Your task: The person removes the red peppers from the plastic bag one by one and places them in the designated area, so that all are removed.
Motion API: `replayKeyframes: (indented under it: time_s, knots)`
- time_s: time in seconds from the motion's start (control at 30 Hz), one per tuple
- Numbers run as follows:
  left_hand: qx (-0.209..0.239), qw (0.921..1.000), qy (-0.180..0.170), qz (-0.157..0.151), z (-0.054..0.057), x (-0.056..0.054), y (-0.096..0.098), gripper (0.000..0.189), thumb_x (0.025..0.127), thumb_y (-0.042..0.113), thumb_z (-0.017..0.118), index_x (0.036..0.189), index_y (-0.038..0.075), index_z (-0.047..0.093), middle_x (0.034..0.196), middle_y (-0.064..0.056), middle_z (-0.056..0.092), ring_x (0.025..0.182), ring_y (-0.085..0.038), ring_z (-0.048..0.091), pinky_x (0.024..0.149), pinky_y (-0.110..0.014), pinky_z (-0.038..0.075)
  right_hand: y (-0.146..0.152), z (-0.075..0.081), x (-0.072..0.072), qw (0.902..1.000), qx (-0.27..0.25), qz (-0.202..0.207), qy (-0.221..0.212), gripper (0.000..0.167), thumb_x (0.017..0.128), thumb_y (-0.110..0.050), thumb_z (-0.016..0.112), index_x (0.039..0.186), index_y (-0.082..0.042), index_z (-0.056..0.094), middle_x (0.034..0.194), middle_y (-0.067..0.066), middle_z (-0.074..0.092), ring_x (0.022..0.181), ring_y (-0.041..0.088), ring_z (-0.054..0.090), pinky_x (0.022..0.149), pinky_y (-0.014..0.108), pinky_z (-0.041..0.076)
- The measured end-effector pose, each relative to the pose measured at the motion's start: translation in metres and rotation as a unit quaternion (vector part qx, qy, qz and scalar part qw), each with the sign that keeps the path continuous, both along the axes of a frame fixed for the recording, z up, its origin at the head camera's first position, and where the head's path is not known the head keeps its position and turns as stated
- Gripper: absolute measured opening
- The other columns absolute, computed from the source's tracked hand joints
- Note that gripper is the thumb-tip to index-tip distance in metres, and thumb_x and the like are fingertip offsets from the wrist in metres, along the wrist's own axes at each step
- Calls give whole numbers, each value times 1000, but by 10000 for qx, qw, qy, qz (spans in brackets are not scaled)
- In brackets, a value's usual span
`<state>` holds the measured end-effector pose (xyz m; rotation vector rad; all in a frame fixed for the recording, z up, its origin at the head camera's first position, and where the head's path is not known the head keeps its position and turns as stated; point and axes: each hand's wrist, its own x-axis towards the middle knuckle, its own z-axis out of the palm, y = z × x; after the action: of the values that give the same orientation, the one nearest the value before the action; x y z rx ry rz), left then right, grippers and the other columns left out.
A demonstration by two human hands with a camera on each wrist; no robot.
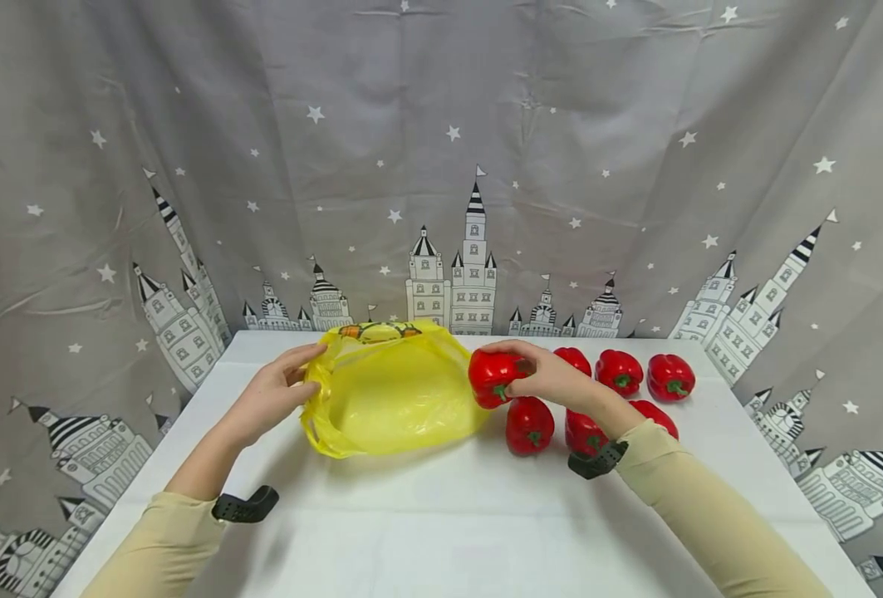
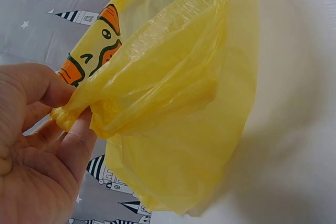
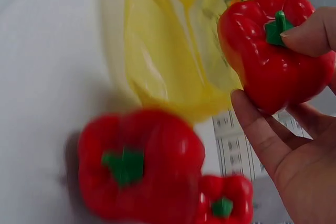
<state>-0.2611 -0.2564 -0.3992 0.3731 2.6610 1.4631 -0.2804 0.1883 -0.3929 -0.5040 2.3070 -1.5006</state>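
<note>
My left hand (image 1: 272,399) pinches the gathered left rim of a yellow plastic bag (image 1: 404,399), as the left wrist view shows with the bunched film (image 2: 100,111) between thumb and fingers. The bag lies on its side with its mouth spread toward me, and a cartoon print shows on it. My right hand (image 1: 556,378) grips a red bell pepper (image 1: 492,378) with a green stem, the thumb by the stem (image 3: 278,27) in the right wrist view. That pepper is held up at the bag's right edge. Below it, another red bell pepper (image 1: 528,425) sits on the table.
Several more red bell peppers (image 1: 619,371) stand in rows on the right of the white table (image 1: 426,531), some partly hidden by my right arm. A grey curtain (image 1: 381,174) printed with castles and stars hangs behind the table.
</note>
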Motion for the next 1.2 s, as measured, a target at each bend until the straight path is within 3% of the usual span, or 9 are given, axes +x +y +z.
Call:
replayKeyframes:
  time_s: [0.13,0.37,0.57,0.7,1.0,1.2]
  knots:
    - [32,10000,30,-23,0,1,-1,65,99,8,58,159,7,35,166,-15,26,144,-48,36,105,-53,46,28,-2,5,9997,-121,-231,29,68,82,-8,77,143,-27,52,142,7,53,130,35,49,95,50,56]
    - [7,10000,46,-17,-1,1,-4,64,99,8,58,159,6,35,166,-15,26,142,-47,39,103,-52,48,76,-9,14,9981,-236,-568,59,69,82,-6,76,143,-23,48,143,12,50,132,37,46,97,56,53]
    - [-43,10000,29,16,-1,1,-6,64,99,9,59,159,7,36,166,-15,26,143,-49,37,105,-54,46,110,-10,23,9959,-219,-812,321,63,87,-6,71,144,-17,47,143,16,51,129,40,48,94,50,55]
    - [-93,10000,-7,19,0,1,-5,65,99,10,59,160,7,35,166,-17,25,143,-52,34,105,-55,45,131,-8,30,9936,-236,-1029,398,68,85,-7,74,146,-13,44,144,20,47,127,41,46,90,50,56]
    - [-108,9999,-28,41,1,0,-5,65,99,10,58,160,7,35,166,-17,25,144,-51,34,106,-55,44,186,-12,45,9898,-814,-984,638,62,92,0,63,149,-12,41,138,5,51,121,21,54,92,40,56]
    - [-102,9999,-70,50,2,1,-5,65,99,11,59,159,6,35,166,-16,25,143,-51,35,105,-56,45,215,-16,54,9841,-1262,-1132,527,55,96,5,55,148,-12,45,135,0,52,115,15,58,88,33,58]
